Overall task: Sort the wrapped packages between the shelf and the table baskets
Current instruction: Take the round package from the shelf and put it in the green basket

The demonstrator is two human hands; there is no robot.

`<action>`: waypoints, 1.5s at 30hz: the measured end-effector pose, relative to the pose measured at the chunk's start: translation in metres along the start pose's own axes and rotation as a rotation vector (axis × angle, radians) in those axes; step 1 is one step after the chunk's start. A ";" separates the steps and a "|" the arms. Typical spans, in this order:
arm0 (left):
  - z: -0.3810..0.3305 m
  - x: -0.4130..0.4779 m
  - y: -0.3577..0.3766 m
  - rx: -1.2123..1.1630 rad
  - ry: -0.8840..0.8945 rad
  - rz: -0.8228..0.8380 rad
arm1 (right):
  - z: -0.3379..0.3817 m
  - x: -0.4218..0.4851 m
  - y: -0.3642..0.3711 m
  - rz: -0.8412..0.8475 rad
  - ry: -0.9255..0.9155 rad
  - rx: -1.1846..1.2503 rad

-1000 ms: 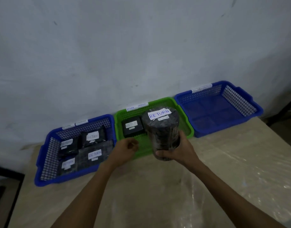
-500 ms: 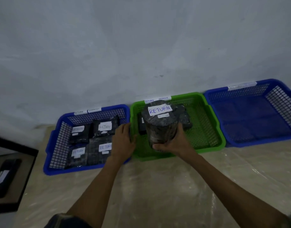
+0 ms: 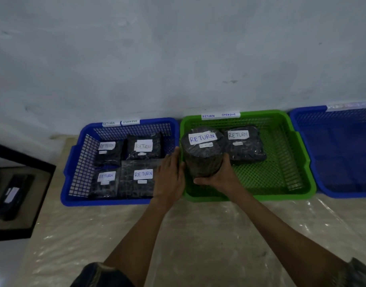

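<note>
Looks like a parcel-sorting storeroom, perhaps: plastic baskets (image 3: 250, 197) tagged RETURN and OVERDUE along a bare wall (image 3: 178, 59), wrapped packages (image 3: 245, 150) marked RETURN, plastic-sheeted table (image 3: 198, 235), dark shelf (image 3: 33, 161) alongside.

The table (image 3: 198, 235) bears 3 baskets: left blue basket (image 3: 107, 202), green basket (image 3: 281, 196), right blue basket (image 3: 343, 195).

The left hand (image 3: 169, 175) reaches far, flat with fingers straight; just right of it, the right hand (image 3: 218, 177) curls fingers and thumb round a black wrapped cylindrical package (image 3: 202, 158).
</note>
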State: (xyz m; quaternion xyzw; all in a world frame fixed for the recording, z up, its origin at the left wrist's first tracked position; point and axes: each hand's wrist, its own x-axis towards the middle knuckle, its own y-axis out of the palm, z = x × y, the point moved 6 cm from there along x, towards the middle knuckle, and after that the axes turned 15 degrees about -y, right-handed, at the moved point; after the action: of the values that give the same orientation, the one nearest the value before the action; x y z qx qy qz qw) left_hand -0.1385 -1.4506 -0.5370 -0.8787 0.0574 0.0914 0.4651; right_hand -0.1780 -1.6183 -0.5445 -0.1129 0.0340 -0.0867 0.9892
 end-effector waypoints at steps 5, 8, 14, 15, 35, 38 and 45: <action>0.001 0.000 -0.004 -0.115 0.037 -0.034 | -0.008 -0.002 0.008 0.117 0.036 -0.065; 0.002 0.001 -0.005 -0.172 0.051 -0.034 | -0.015 -0.004 0.006 0.166 0.082 -0.048; 0.006 -0.001 -0.004 -0.117 0.076 -0.067 | -0.020 -0.015 -0.003 0.332 0.143 -0.001; 0.006 -0.002 -0.004 -0.110 0.085 -0.075 | -0.020 -0.017 -0.005 0.348 0.168 0.040; 0.011 0.001 0.002 -0.113 0.100 -0.086 | -0.001 -0.032 -0.015 0.369 0.125 -0.129; 0.011 0.001 0.002 -0.115 0.112 -0.095 | 0.001 -0.031 -0.014 0.355 0.120 -0.160; 0.010 -0.001 0.001 -0.134 0.137 -0.094 | 0.005 -0.035 -0.014 0.332 0.107 -0.218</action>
State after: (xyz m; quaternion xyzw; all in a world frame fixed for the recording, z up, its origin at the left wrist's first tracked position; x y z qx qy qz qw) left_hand -0.1405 -1.4431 -0.5432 -0.9138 0.0417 0.0128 0.4039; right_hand -0.2143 -1.6240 -0.5348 -0.2075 0.1140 0.0759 0.9686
